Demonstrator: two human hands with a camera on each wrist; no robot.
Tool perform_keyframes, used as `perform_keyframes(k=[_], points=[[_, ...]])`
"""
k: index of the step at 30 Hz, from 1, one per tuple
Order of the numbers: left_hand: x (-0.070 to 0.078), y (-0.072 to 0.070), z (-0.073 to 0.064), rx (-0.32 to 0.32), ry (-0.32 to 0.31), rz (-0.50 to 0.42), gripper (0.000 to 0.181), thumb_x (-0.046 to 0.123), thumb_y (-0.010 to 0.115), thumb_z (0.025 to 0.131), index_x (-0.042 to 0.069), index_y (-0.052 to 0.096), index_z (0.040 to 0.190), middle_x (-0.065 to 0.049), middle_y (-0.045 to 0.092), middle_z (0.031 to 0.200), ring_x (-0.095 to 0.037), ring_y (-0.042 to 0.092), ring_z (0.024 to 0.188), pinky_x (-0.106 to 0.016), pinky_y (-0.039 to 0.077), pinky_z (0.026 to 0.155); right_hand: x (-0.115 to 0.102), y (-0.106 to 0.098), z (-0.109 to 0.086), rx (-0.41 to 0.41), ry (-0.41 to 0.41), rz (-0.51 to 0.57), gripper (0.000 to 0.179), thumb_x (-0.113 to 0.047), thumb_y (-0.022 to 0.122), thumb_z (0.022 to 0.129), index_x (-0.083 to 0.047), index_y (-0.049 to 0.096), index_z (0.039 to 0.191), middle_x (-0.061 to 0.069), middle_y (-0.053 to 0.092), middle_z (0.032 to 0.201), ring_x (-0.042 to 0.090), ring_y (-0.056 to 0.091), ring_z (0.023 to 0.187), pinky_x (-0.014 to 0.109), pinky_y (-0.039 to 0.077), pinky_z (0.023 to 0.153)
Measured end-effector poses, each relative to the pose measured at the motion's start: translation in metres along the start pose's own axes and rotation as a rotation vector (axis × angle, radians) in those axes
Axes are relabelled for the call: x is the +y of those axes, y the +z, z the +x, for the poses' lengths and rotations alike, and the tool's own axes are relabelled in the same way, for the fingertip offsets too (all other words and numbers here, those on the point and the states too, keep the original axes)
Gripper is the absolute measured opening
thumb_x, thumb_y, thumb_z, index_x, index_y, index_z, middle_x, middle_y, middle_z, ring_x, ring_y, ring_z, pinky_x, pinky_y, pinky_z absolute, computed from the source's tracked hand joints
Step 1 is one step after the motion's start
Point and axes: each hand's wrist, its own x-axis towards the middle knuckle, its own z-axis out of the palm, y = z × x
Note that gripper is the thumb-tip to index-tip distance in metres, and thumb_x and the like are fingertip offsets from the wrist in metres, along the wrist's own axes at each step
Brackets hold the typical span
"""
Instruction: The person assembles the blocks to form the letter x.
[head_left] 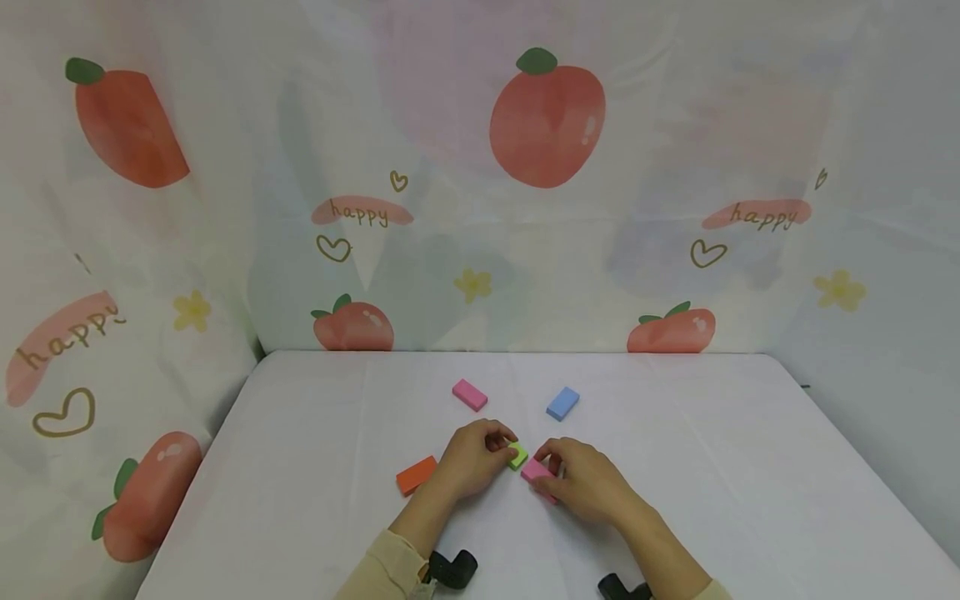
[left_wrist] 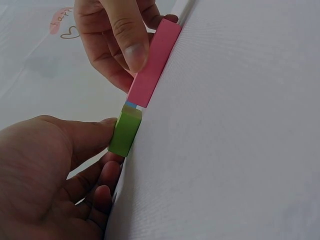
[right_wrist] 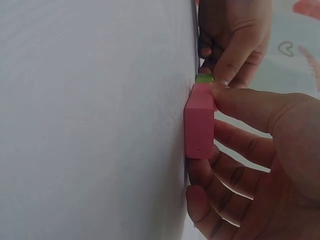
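Note:
My left hand (head_left: 474, 460) pinches a small green block (head_left: 517, 455) between thumb and fingers at the middle of the table. Just to the right, my right hand (head_left: 588, 482) holds a pink rectangular block (head_left: 536, 472) by its sides, low over the white cloth. In the left wrist view, the near end of the pink block (left_wrist: 156, 65) comes close to the green block (left_wrist: 125, 132), with a sliver of blue showing between them. Seen from the right wrist, the pink block (right_wrist: 199, 132) hides most of the green block (right_wrist: 204, 78) behind it.
An orange block (head_left: 416, 476) lies left of my left wrist, partly covered by it. Farther back are a second pink block (head_left: 470, 395) and a blue block (head_left: 562, 403). A white cloth (head_left: 712, 450) covers the table, with a printed curtain (head_left: 435, 125) behind.

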Motion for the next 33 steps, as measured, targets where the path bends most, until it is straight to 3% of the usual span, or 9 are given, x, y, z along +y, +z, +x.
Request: perform_keyframes(k=[15, 33], points=[[-0.0023, -0.0002, 0.0012, 0.005, 0.033, 0.002, 0.009, 0.024, 0.076, 0.095, 0.022, 0.075, 0.103, 0.009, 0.062, 0.084, -0.007, 0.055, 0.079, -0.025, 0.046, 0.073, -0.0024, 0.0019, 0.0032, 0.003, 0.007, 0.009, 0.023, -0.026, 0.083, 0.088, -0.02, 0.072, 0.107, -0.009, 0.059, 0.081, 0.009, 0.051, 0.068, 0.026, 0.041, 0.06], [-0.0001, -0.0007, -0.0003, 0.0, 0.027, 0.007, 0.01, 0.024, 0.076, 0.095, 0.022, 0.076, 0.105, 0.009, 0.062, 0.085, -0.007, 0.055, 0.08, -0.024, 0.046, 0.073, -0.0024, 0.0043, 0.0065, -0.005, 0.037, 0.029, 0.023, -0.026, 0.082, 0.088, -0.021, 0.072, 0.108, -0.008, 0.059, 0.08, 0.011, 0.052, 0.068, 0.028, 0.041, 0.06]])
